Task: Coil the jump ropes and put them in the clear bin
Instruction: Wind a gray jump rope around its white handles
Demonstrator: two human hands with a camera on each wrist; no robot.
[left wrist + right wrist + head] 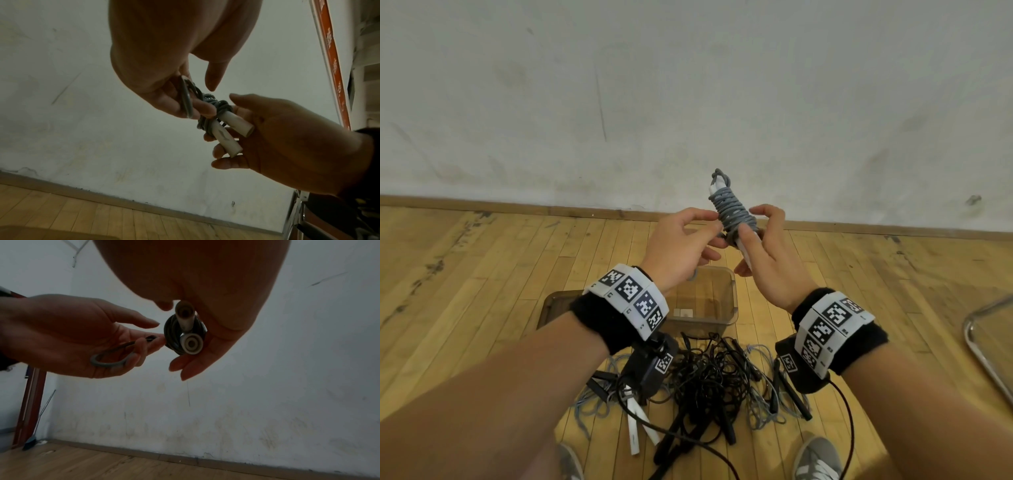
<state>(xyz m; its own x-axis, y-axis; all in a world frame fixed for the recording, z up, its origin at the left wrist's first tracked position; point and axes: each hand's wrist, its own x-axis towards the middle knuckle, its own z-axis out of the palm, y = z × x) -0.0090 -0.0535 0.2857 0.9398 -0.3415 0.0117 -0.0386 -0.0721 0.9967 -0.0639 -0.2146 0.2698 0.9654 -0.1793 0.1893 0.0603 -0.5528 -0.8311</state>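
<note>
A grey jump rope [732,209] is wound in tight turns round its two white handles [226,139] and is held up in front of the wall. My right hand [760,240] grips the handles from the right, fingers curled round the bundle [185,335]. My left hand [688,236] pinches the rope's loose end loop [186,97] just left of the coil; the loop [109,360] lies across its fingers. The clear bin [734,298] stands on the floor below the hands. Its inside is partly hidden by my left wrist.
A tangled pile of black and grey-blue ropes [705,380] with black and white handles lies in front of the bin, near my shoes [818,459]. A brownish flat piece [554,305] sits left of the bin. A metal frame [986,335] juts in at the right.
</note>
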